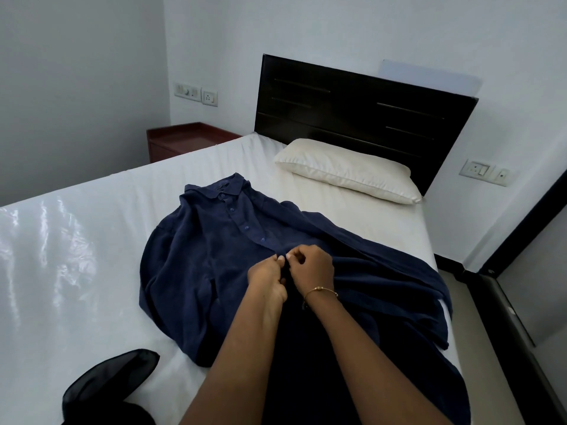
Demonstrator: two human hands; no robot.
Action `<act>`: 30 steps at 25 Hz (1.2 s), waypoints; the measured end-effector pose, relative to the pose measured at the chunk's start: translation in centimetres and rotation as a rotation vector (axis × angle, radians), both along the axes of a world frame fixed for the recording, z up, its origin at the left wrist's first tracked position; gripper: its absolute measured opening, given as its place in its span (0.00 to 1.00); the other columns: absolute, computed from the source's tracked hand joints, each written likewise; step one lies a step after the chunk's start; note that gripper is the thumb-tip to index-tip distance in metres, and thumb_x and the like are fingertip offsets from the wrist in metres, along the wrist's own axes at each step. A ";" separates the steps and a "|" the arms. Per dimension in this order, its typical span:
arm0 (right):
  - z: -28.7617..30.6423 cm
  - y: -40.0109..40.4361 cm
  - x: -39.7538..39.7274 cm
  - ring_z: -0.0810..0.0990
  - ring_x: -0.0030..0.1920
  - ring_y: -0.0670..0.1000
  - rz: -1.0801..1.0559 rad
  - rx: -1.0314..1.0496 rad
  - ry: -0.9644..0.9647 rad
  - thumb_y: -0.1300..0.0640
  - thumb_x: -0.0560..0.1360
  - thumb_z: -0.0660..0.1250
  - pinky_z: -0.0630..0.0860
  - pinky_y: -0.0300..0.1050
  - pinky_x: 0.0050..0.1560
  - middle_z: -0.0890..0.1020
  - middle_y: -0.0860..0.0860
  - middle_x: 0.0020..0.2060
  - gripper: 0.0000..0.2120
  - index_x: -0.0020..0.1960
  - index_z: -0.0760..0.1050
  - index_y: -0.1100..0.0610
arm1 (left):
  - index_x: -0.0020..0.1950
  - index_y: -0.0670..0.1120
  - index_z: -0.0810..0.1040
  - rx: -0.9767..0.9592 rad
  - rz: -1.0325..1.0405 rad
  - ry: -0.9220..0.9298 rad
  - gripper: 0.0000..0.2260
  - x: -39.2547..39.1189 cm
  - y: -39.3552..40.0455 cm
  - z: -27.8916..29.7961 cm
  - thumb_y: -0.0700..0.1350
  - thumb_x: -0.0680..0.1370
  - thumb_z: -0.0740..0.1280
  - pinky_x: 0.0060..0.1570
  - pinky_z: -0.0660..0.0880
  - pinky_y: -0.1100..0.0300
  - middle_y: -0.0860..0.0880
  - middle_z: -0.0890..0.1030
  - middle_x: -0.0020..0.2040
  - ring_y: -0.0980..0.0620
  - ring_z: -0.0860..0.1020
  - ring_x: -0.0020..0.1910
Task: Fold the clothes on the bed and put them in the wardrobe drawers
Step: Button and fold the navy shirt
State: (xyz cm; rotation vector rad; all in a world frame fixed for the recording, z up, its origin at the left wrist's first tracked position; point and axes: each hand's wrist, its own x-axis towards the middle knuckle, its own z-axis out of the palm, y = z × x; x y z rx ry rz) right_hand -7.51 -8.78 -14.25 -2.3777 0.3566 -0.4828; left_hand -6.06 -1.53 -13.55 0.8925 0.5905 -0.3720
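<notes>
Both hands pinched on the button placket of the dark navy button-front cloth shirt (214, 250), left hand (267, 279) touching right hand (311, 269). Long axis from fingers away toward the collar, near the cream rectangular pillow (346, 170).

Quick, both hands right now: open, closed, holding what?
Left hand: fingers pinching the shirt placket at a button.
Right hand: fingers pinching the same placket, opposite side.
</notes>
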 end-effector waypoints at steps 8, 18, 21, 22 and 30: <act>-0.2 -0.7 -0.1 0.79 0.47 0.55 0.170 0.047 -0.158 0.65 0.73 0.65 0.76 0.49 0.51 0.80 0.56 0.46 0.07 0.49 0.80 0.62 | 0.54 0.44 0.74 0.150 0.131 -0.110 0.07 0.3 -0.4 -0.7 0.35 0.78 0.62 0.38 0.74 0.60 0.48 0.76 0.41 0.52 0.75 0.39; -3.6 -6.7 -4.8 0.67 0.63 0.55 0.144 -0.549 0.225 0.57 0.77 0.61 0.68 0.48 0.59 0.70 0.52 0.64 0.22 0.70 0.62 0.55 | 0.62 0.37 0.70 0.251 -0.120 -0.166 0.12 -1.6 -0.9 -1.5 0.33 0.78 0.58 0.46 0.78 0.52 0.45 0.77 0.44 0.49 0.77 0.42; -4.0 -7.4 -6.0 0.74 0.58 0.60 0.077 -0.603 0.162 0.64 0.68 0.67 0.71 0.53 0.55 0.76 0.54 0.56 0.24 0.63 0.72 0.57 | 0.52 0.42 0.74 0.631 -0.209 -0.302 0.07 -2.6 -1.1 -2.4 0.35 0.74 0.64 0.48 0.79 0.50 0.45 0.79 0.44 0.47 0.79 0.43; -4.2 -7.6 -6.3 0.76 0.54 0.62 0.034 -0.592 0.134 0.65 0.63 0.70 0.72 0.56 0.52 0.78 0.55 0.51 0.23 0.58 0.76 0.58 | 0.46 0.44 0.75 0.837 -0.300 -0.404 0.04 -3.0 -1.2 -2.6 0.37 0.73 0.67 0.48 0.79 0.52 0.47 0.80 0.45 0.46 0.80 0.43; -7.1 -9.1 -7.8 0.75 0.41 0.52 0.054 -0.520 0.117 0.50 0.57 0.69 0.75 0.48 0.28 0.79 0.48 0.38 0.15 0.43 0.82 0.47 | 0.54 0.41 0.79 1.504 -0.816 -0.711 0.08 -4.6 -2.7 -3.8 0.42 0.76 0.66 0.45 0.74 0.59 0.44 0.80 0.54 0.47 0.78 0.51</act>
